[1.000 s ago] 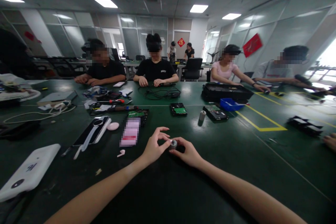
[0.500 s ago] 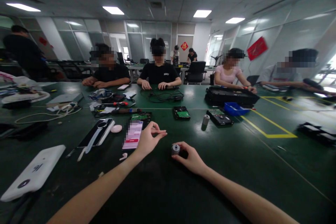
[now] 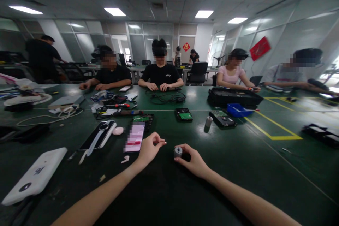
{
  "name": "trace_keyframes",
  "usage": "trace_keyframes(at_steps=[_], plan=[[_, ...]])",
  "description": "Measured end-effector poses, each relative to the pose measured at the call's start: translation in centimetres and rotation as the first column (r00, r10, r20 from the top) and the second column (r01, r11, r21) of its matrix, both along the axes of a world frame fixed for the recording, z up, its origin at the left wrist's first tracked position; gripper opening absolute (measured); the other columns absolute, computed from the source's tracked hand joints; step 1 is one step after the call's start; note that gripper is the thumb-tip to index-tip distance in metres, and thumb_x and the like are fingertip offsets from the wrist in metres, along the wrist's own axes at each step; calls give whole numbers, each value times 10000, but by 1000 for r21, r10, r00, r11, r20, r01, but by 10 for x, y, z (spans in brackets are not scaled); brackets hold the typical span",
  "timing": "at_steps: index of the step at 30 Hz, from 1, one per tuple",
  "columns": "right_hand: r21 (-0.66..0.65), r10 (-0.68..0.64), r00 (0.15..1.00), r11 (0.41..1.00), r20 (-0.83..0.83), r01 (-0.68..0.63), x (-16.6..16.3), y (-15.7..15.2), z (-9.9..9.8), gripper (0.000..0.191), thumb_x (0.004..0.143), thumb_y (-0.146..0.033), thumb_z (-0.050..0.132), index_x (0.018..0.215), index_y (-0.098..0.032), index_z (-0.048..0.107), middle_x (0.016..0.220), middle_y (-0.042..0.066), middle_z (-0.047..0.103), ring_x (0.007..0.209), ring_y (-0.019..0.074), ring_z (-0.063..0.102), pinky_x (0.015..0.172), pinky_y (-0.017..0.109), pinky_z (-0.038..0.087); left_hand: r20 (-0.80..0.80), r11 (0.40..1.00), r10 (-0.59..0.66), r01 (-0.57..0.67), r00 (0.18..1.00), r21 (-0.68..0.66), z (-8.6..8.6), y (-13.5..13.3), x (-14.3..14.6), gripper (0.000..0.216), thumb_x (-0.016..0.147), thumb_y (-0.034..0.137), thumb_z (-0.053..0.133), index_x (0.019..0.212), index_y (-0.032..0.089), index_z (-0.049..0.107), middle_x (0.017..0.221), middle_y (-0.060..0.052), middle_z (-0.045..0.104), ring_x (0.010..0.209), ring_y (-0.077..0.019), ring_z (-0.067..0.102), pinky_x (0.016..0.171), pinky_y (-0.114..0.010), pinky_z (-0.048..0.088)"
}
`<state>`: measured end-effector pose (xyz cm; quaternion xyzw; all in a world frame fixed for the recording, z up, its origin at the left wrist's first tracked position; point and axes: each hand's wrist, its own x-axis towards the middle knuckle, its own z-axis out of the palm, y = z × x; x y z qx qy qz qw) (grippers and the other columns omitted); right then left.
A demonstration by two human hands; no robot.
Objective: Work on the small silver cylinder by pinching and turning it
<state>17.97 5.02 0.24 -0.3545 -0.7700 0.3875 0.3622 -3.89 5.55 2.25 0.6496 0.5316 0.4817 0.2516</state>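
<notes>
My right hand (image 3: pixel 194 160) rests on the dark green table (image 3: pixel 169 190), fingers curled round a small grey metal cylinder (image 3: pixel 178 151) that stands upright on the tabletop. My left hand (image 3: pixel 149 149) hovers just left of the cylinder, a short gap between them. Its thumb and forefinger are pinched together at the tips; whether something tiny sits between them is too small to make out. A smartphone (image 3: pixel 135 137) with a pinkish screen lies just beyond the left hand, and a white earbud (image 3: pixel 125 159) lies beside the left wrist.
A white device (image 3: pixel 34 176) lies near left, a dark phone with a white strap (image 3: pixel 99 134) and pink earbud case (image 3: pixel 118 130) beyond. Hard drives (image 3: pixel 183 114), another grey cylinder (image 3: pixel 208 121), a blue tray (image 3: pixel 237 109), cables and tools sit mid-table. Several people sit opposite.
My left hand has come off the cylinder and drawn back to the left with its fingertips pinched. My right hand still holds the cylinder on the table.
</notes>
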Motion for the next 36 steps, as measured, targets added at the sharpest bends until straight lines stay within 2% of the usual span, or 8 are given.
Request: trace_keyframes(at_steps=[5,14,17,20,22,27,33,36], plan=[[21,3,1000,1000,5,-3,0,1,-3,342,781,-302,692,1090,-216,574,995,23,657,931,191,619,880,341,480,31,973,-219,216,975,77,29,-18,36,232,776,180,662,689,198,449,771,-23,706,827,-205,705,720,-284,535],[35,8,1000,999,16,-8,1,0,-3,337,793,-305,673,1097,-214,557,992,24,655,927,187,618,867,338,487,22,955,-296,296,955,28,20,-16,43,199,778,167,659,715,195,472,761,-12,694,810,-193,696,728,-277,527],[40,15,1000,999,6,-15,0,-1,-2,348,788,-285,669,1108,-213,551,1005,32,652,941,189,618,880,343,488,20,941,-337,337,941,19,19,-20,41,114,803,149,621,830,197,521,892,-35,697,899,-197,676,798,-307,518],[66,26,997,998,-72,-22,2,-5,2,463,770,-216,653,1201,-223,486,1111,58,621,1025,204,597,939,367,464,39,947,-316,313,948,65,8,-26,41,364,780,132,645,1102,216,499,1221,-96,583,1129,-229,570,915,-363,473],[97,41,986,995,-163,-25,4,-7,7,547,765,-187,620,1271,-232,416,1220,82,573,1138,224,544,1018,405,404,64,956,-289,284,955,74,-4,-29,41,570,723,164,721,1210,215,429,1304,-134,501,1167,-258,535,919,-392,469],[122,129,964,987,-232,-103,9,-9,10,449,796,-260,555,1233,-215,462,1300,102,537,1231,269,481,1075,462,322,69,978,-209,209,975,20,-25,-26,42,660,664,201,781,1190,207,382,1050,-85,642,980,-243,632,854,-397,482],[119,-128,917,975,-378,186,9,-2,3,179,850,-264,542,1014,-222,485,838,35,672,911,213,636,908,392,452,47,979,-201,201,978,16,-22,-24,42,617,654,193,779,1120,214,375,915,-24,689,890,-213,660,805,-358,482],[101,-121,934,981,-335,164,6,-1,6,195,861,-285,561,1027,-216,486,953,56,671,967,203,632,917,383,461,61,978,-208,207,976,10,-23,-24,42,616,660,191,773,1124,211,367,913,-23,689,892,-207,659,812,-351,480]])
